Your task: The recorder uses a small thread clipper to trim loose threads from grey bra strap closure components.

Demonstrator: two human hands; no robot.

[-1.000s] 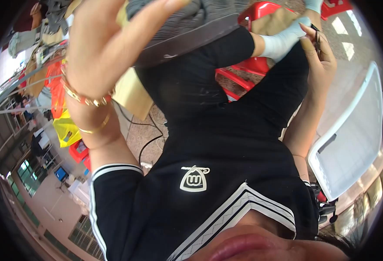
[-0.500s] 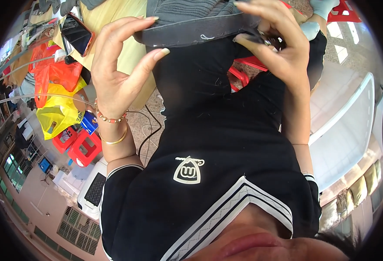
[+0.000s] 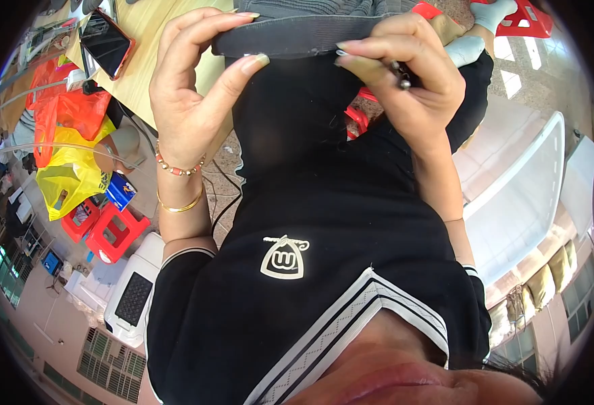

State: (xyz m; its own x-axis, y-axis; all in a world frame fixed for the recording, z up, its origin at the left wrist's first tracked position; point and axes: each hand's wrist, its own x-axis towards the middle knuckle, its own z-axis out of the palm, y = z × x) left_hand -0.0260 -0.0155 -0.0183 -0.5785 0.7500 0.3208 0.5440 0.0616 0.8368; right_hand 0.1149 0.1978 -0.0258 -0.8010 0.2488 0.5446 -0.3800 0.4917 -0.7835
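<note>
Left hand (image 3: 202,88): spread around the left end of the grey band (image 3: 297,37), fingers at its far edge, thumb at its near edge; from here I can't tell whether it grips.
Right hand (image 3: 415,84): curled around a small dark tool (image 3: 401,71) with a shiny metal bit, thumb and forefinger nearly meeting by the band's right part.
Grey band: running between both hands, over the person's black trousers (image 3: 290,101).
Ribbed grey fabric (image 3: 317,9): bunched just beyond the band.
Tabletop (image 3: 145,64): pale wood, left of the band, a dark-screened phone (image 3: 110,46) lying on it.
Bags: orange-red (image 3: 74,111) and yellow (image 3: 70,177), well left of the band.
White panel (image 3: 523,202): well right of the band.
</note>
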